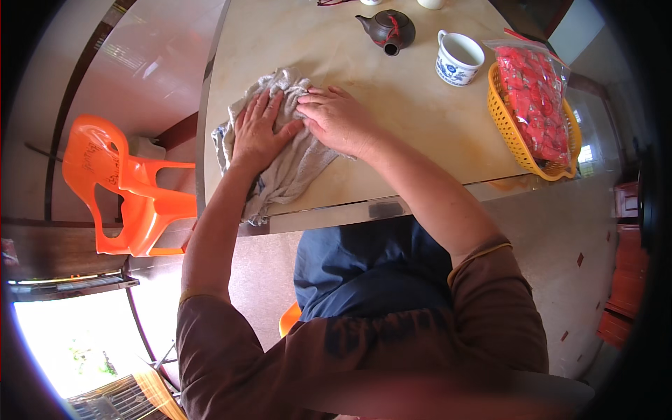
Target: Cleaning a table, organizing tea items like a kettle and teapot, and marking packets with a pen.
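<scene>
A crumpled, greyish-white cloth (307, 170) is spread over the left part of the table, and one end hangs over the near edge. My left hand (261, 128) rests palm down on it, fingers extended and the thumb apart. Just to the right, my right hand (338, 118) also lies palm down, its fingertips on the cloth's right side. Neither hand visibly grasps a fold; what lies under the palms is hidden. Beneath is the pale, glossy tabletop (399, 163) with a marbled look.
A dark side-handled teapot (395, 31) with red cord stands at the far side. Right of it is a white mug (458, 59) with a blue floral pattern. A yellow plastic basket (499, 113) holds a bag of red packets (533, 100). An orange plastic chair (142, 210) stands left.
</scene>
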Tool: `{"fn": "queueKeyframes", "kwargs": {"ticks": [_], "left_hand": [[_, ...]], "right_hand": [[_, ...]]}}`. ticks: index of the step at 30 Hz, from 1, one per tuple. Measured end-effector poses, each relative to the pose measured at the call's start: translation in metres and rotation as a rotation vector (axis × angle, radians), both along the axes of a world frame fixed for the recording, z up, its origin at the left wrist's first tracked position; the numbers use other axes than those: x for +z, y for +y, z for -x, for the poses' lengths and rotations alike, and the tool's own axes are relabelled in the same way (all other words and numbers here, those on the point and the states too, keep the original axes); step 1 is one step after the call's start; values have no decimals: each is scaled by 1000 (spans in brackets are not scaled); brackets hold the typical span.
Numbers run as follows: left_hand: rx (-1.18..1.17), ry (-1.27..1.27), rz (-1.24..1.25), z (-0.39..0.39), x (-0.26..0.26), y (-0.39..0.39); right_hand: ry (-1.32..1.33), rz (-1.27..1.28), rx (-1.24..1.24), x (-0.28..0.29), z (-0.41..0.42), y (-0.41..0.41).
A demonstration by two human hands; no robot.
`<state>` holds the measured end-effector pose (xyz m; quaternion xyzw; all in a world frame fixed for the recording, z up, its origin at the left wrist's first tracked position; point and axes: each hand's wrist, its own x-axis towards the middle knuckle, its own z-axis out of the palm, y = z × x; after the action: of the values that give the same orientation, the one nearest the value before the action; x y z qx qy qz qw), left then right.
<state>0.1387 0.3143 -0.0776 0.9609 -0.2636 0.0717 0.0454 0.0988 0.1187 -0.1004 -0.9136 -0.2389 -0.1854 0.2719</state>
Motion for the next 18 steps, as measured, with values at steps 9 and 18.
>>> {"fn": "queueKeyframes", "kwargs": {"ticks": [9, 18], "left_hand": [[64, 55, 34, -28, -9, -2], [-4, 84, 41, -14, 5, 1]], "right_hand": [[-35, 117, -134, -3, 9, 8], [203, 119, -92, 28, 27, 13]]}}
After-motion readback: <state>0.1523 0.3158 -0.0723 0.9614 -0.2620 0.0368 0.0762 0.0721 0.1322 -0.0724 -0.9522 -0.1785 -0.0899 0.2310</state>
